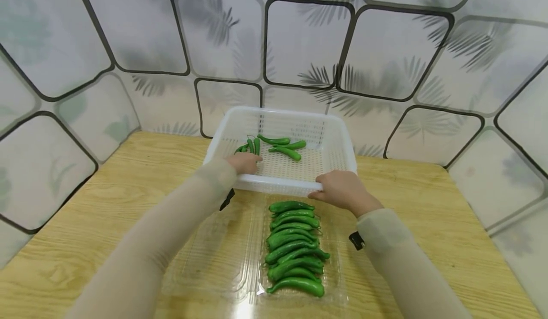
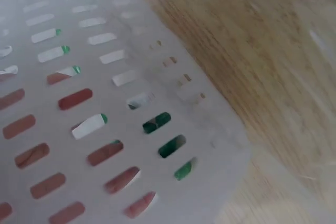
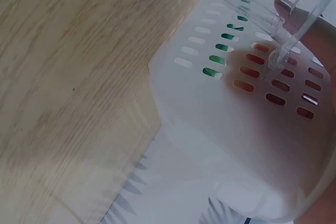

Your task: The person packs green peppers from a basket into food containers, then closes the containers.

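The person's right hand (image 1: 342, 190) is gripping the near rim of a white slotted basket (image 1: 278, 184) close to its right corner, fingers curling around the wall. The left hand (image 1: 245, 163) is lying over the near rim toward the left corner, just beside a small cluster of green chili peppers (image 1: 257, 146); whether it is pinching any cannot be told. Three more peppers (image 1: 286, 154) are lying on the basket floor. Nearer the person, a clear plastic container (image 1: 214, 257) is resting on the wooden table (image 1: 411, 190), its right half holding a row of peppers (image 1: 297, 285).
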### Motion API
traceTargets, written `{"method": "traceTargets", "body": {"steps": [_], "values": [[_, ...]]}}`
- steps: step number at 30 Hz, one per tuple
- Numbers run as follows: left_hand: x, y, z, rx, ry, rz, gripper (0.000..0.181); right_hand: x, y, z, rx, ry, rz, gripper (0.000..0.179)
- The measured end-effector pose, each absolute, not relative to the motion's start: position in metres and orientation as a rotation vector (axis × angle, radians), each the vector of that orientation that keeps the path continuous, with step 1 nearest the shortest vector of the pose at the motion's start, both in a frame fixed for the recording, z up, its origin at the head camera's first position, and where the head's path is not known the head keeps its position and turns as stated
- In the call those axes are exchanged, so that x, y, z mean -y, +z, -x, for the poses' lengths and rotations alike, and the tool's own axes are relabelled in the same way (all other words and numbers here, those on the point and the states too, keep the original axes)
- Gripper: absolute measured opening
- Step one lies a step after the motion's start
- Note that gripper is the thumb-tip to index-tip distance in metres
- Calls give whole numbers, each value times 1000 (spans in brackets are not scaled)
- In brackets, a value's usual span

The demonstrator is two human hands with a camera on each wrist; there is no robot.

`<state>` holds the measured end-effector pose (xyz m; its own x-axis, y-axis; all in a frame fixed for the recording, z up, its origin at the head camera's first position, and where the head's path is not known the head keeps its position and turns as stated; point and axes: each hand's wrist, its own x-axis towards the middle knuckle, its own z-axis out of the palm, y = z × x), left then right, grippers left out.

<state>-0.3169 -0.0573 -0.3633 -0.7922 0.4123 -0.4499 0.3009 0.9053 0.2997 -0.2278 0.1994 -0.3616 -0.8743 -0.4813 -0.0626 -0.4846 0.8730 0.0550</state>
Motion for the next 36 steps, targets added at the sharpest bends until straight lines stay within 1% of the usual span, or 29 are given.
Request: {"method": "traceTargets", "body": {"steps": [6, 15, 26, 36], "values": [[57, -363, 317, -2478, 215, -525, 48, -200, -363, 227, -2987, 98, 760, 35], [58, -365, 316, -2508, 248, -526, 46, -199, -363, 228, -2981, 91, 763, 35], [57, -366, 317, -2662, 351, -588, 38, -199, -362, 227, -2989, 88, 767, 35], [56, -365, 314, -2868, 485, -529, 37, -199, -361, 227, -2994, 77, 762, 35]]}}
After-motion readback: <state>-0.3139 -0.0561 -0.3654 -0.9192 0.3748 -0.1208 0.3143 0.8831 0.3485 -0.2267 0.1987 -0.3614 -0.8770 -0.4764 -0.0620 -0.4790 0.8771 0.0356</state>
